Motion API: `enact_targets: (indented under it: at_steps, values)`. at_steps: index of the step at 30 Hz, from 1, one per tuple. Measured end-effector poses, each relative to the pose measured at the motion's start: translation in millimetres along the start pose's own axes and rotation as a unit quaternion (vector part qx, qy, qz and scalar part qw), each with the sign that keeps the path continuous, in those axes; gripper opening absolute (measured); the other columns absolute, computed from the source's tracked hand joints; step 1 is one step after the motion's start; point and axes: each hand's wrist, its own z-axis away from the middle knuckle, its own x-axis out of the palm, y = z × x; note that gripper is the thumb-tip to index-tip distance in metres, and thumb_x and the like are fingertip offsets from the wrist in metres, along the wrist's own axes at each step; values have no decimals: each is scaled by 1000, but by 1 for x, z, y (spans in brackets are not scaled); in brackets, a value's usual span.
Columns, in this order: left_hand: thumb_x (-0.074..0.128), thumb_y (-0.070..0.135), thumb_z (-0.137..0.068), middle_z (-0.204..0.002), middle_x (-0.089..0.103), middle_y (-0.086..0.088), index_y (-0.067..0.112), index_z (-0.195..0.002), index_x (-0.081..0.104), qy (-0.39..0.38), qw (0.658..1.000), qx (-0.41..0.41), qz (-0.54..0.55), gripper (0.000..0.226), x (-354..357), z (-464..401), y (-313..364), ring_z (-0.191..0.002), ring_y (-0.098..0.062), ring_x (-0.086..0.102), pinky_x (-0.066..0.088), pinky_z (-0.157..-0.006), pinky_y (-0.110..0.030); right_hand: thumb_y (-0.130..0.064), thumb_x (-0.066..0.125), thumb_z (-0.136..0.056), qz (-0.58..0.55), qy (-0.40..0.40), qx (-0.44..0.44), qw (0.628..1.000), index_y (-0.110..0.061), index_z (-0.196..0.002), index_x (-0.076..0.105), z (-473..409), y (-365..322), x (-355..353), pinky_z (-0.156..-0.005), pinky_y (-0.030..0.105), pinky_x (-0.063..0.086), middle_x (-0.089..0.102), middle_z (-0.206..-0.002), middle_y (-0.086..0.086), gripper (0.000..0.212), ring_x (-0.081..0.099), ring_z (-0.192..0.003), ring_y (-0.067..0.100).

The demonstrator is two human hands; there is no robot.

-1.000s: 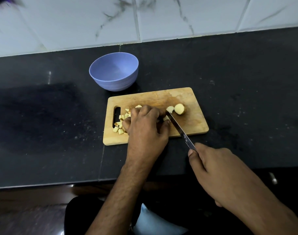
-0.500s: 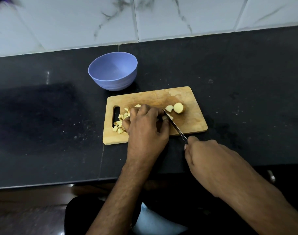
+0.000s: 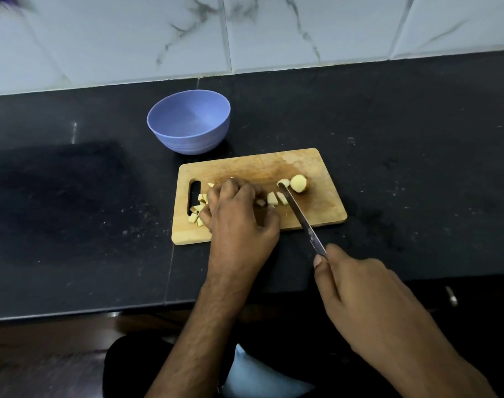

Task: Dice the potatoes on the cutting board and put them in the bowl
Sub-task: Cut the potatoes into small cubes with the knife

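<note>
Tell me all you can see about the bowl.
The bowl is lavender-blue, round and deep, with faint rings around its lower outside wall; it looks like matte plastic. It stands upright on the black counter, just behind the left far corner of the cutting board. It holds nothing, and nothing touches it.

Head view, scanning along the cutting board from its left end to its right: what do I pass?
Handle slot → diced potato pile → left hand → cut pieces → knife tip → rounded potato chunk → bare board.
</note>
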Motion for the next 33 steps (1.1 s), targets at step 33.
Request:
enact_targets:
  at_steps: [33]
  values:
    - [68,26,-90,-109,55,15,26,-99,72,5,999,-9,37,9,-1,-3,-1,-120,-12,39,23,-99,-37,-41,26,-107,16,-98,3,995,-28,-86,43,-17,-24,-2,-55,27,53,59,-70,-2,30,53,-46,7]
